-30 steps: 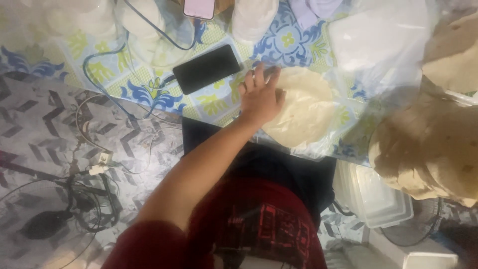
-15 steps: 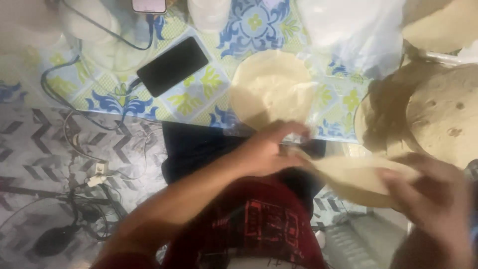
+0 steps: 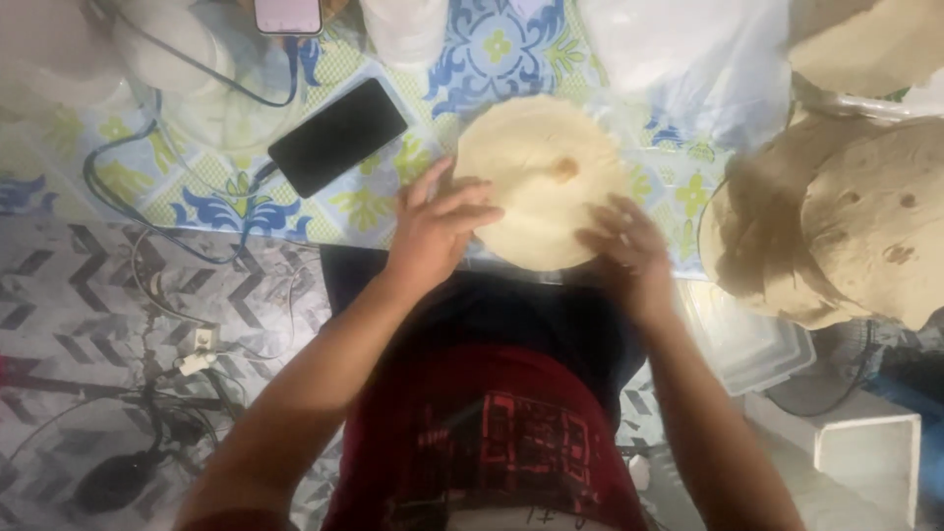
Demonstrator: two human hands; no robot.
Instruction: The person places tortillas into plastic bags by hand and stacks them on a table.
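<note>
My left hand (image 3: 438, 231) and right hand (image 3: 629, 251) lie open-fingered on the flatbread (image 3: 539, 177) at the counter's (image 3: 374, 211) near edge; I'd best press evenly, fingertips spread.

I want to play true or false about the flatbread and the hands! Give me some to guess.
1. Both hands touch the round flatbread. True: left hand and right hand rest on its near edge.
2. The black phone lies right of the flatbread. False: it lies left.
3. A stack of browned flatbreads sits at the right. True.
4. The tablecloth is plain red. False: it has a blue and yellow flower pattern.
</note>
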